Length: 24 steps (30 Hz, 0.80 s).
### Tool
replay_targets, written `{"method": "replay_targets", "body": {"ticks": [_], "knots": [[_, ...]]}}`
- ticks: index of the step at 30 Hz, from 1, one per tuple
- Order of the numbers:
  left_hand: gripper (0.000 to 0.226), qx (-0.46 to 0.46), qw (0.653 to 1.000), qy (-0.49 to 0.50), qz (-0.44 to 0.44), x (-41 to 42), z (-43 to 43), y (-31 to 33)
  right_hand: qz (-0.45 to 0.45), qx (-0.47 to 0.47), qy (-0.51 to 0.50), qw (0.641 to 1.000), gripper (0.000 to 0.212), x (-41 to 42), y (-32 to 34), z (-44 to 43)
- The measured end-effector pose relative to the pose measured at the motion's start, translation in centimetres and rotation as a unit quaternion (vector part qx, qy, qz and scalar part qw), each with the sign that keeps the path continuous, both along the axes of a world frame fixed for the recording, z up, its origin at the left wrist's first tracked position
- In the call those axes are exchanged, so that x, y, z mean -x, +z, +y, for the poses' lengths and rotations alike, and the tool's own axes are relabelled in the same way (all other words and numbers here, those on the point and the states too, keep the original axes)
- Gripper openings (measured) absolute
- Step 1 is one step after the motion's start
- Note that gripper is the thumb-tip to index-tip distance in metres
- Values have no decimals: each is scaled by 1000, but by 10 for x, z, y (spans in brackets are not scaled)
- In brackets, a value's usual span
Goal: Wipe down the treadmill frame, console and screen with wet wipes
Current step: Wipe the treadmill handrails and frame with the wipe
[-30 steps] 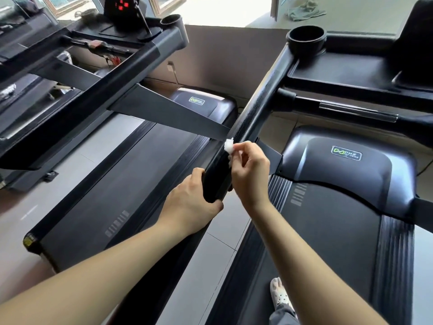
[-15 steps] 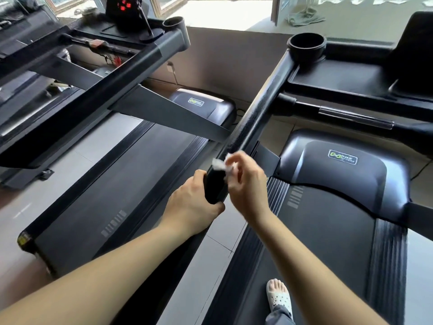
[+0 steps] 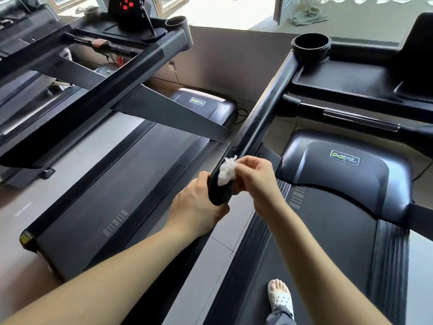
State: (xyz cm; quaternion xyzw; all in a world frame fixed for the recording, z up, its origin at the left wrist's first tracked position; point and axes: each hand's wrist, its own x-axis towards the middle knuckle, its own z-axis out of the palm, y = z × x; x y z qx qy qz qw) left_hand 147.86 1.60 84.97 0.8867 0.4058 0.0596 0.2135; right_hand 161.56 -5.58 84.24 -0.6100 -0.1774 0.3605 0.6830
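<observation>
A black handrail (image 3: 260, 118) runs from the treadmill console (image 3: 346, 78) down toward me. My left hand (image 3: 196, 205) grips the rail's near end from the left. My right hand (image 3: 255, 179) pinches a crumpled white wet wipe (image 3: 226, 172) and holds it on top of the rail, just above my left hand. The rail's surface above the wipe looks streaked. The console tray and a round cup holder (image 3: 310, 46) sit at the rail's far end. The screen is cut off at the right edge.
A second treadmill (image 3: 131, 174) stands to the left, its rail (image 3: 100, 95) and a lit red display (image 3: 125, 4) at the top. The belt (image 3: 328, 242) of my treadmill lies below, with my sandalled foot (image 3: 280, 296) on it. Tiled floor separates the machines.
My right hand slid the wipe down the rail toward my left hand, and more of the wipe now shows. My left hand kept its grip on the rail end.
</observation>
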Motion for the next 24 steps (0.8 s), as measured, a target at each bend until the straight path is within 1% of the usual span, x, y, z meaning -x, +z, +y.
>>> {"method": "replay_targets", "body": {"ticks": [2, 3, 5, 6, 8, 10, 13, 16, 18, 21, 22, 24], "knots": [[49, 1, 1000, 1, -5, 0, 0, -1, -120, 49, -14, 991, 6, 6, -10, -4], [49, 0, 1000, 2, -6, 0, 1, -2, -169, 61, -17, 984, 6, 8, -13, -7], [48, -3, 1000, 2, -12, 0, 1, -2, -257, 72, -15, 964, 14, 15, -16, -15], [48, -4, 1000, 0, -15, 0, 0, -2, -311, 74, -14, 948, 19, 19, -16, -18], [48, -3, 1000, -6, -16, 0, 1, -2, -407, 72, -17, 910, 19, 25, -17, -20], [48, -3, 1000, -7, -11, 0, 0, -1, -456, 89, -32, 885, 16, 20, -22, -15], [51, -5, 1000, -7, -4, 0, 0, 1, -441, 136, -90, 883, 16, -14, -23, 1], [52, -1, 1000, -7, 0, 0, 0, 0, -427, 158, -93, 886, 23, -28, -16, 7], [50, -3, 1000, -4, 0, 0, 0, 0, -443, 141, -67, 883, 30, -6, -17, -2], [44, 0, 1000, -1, -15, 0, -1, -1, -431, 110, 12, 896, 27, 35, -26, -25], [45, -1, 1000, -5, -14, -1, 0, -1, -424, 100, 4, 900, 27, 36, -26, -26], [47, -3, 1000, -8, -3, 0, 0, 0, -394, 88, -50, 914, 25, 21, -23, -13]]}}
